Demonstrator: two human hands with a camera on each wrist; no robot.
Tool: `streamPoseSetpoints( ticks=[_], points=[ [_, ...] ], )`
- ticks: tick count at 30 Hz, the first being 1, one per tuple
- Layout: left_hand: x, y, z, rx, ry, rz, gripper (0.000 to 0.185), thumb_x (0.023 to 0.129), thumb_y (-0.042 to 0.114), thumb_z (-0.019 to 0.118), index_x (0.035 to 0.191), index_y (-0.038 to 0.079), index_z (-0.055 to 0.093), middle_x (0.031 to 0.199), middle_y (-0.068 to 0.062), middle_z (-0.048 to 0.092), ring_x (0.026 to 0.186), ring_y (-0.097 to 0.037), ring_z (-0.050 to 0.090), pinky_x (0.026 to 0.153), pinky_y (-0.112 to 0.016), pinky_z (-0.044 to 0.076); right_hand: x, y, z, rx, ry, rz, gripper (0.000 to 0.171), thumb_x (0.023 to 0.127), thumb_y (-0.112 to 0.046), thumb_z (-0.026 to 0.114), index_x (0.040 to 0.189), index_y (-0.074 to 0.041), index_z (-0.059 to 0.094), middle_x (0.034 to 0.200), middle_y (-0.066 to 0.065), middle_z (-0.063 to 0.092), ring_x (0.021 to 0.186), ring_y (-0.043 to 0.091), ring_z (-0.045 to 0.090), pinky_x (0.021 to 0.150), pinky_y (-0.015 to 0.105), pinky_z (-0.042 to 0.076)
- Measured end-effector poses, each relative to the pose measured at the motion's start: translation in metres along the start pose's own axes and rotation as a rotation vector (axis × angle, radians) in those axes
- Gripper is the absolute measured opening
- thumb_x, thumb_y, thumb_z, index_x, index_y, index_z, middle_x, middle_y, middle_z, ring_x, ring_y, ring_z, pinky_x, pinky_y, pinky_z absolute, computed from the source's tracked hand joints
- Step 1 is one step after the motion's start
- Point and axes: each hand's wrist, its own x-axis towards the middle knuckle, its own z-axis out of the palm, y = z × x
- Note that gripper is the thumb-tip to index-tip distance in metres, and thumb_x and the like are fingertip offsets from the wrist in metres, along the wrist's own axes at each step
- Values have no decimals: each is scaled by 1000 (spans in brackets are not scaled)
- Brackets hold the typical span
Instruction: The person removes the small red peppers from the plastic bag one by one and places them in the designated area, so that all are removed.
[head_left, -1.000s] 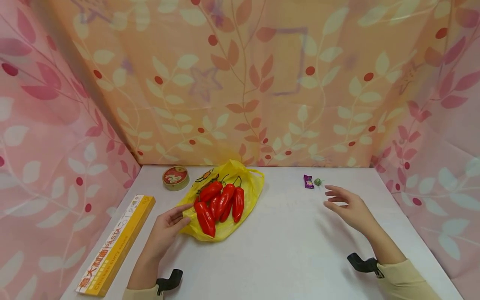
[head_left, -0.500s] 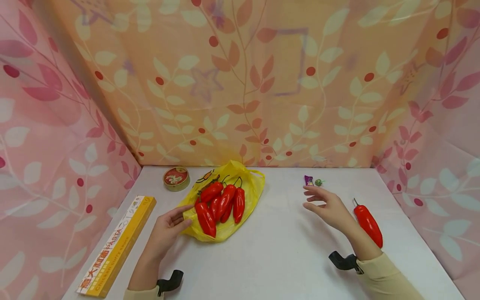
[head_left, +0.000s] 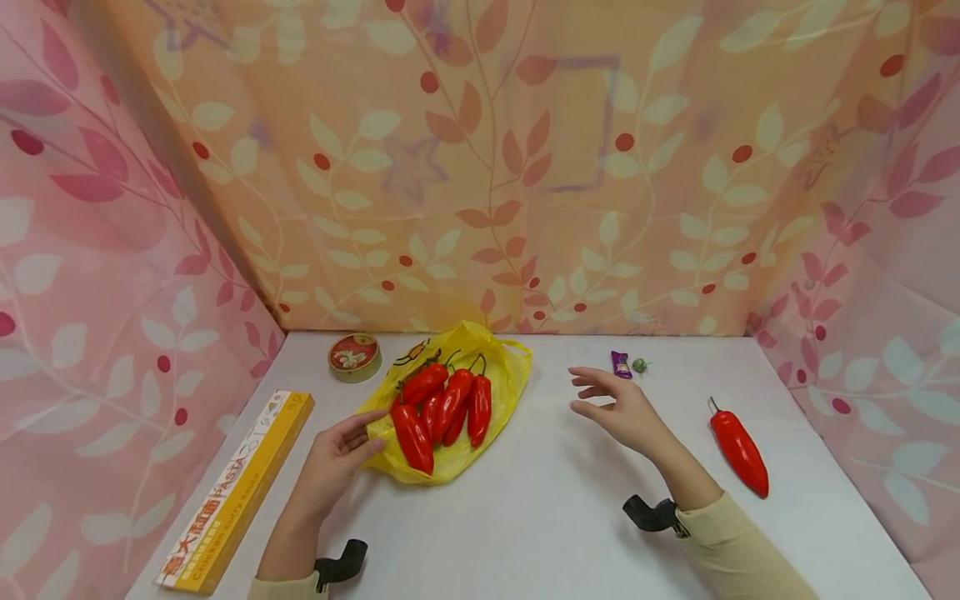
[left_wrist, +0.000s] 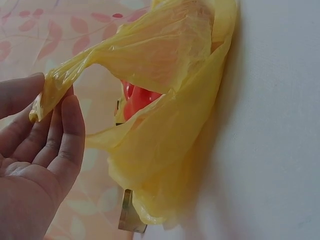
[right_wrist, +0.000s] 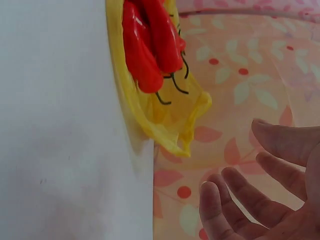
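My left hand (head_left: 335,461) pinches the near left edge of a yellow plastic bag (head_left: 510,367) between thumb and fingers; the left wrist view shows the gathered film of the bag (left_wrist: 165,140) there. Several red peppers (head_left: 452,400) with dark stems lie heaped on the opened bag. To the right of the bag, my right hand (head_left: 618,408) hangs above the table, fingers spread and slightly bent, holding nothing. In the right wrist view its fingers (right_wrist: 245,192) are apart from the peppers (right_wrist: 150,45). One single red pepper (head_left: 738,452) lies alone on the right side.
A small round tin (head_left: 355,357) stands behind the bag at the left. A long yellow and white pasta box (head_left: 238,492) lies along the left edge. Near the back, a purple wrapped sweet (head_left: 620,364) and a small green round item (head_left: 639,365) sit on the white table (head_left: 540,517).
My right hand has moved left from the right side toward the bag, and the lone pepper behind its arm has come into full view. The left hand keeps its hold.
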Motion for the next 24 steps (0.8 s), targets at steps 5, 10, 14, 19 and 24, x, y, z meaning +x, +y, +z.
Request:
streamPoseSetpoints(
  ticks=[5,10,14,19,24],
  points=[
    [0,1,0,-8,1,7,46,95,22,71,140,14,60,145,-9,57,126,-26,58,95,-20,54,7,-10,13,39,-22,-14,53,91,-28,77,140,-24,59,127,6,68,113,29,67,89,44,59],
    [1,-1,0,-2,-4,1,45,95,21,71,139,14,61,145,-10,58,125,-25,59,94,-20,54,20,-16,29,78,-61,10,52,90,-33,77,138,-22,60,128,7,67,112,27,67,87,40,60],
    [1,-3,0,14,-2,1,45,95,20,71,139,14,61,144,-9,58,124,-23,59,94,-18,54,33,-17,42,123,-86,38,53,90,-33,77,138,-19,59,133,14,65,112,28,66,82,36,62],
    [2,-2,0,8,-6,-3,44,96,20,71,139,15,61,145,-9,57,126,-24,58,95,-20,54,46,-16,57,171,-93,28,52,92,-25,75,139,-14,58,135,19,62,113,30,65,80,35,62],
    [1,-2,1,0,-11,-4,44,96,19,70,139,15,61,145,-10,57,126,-26,58,96,-21,54,55,-16,71,187,-120,8,51,92,-24,75,138,-14,59,136,18,62,113,31,66,83,38,62]
  ],
)
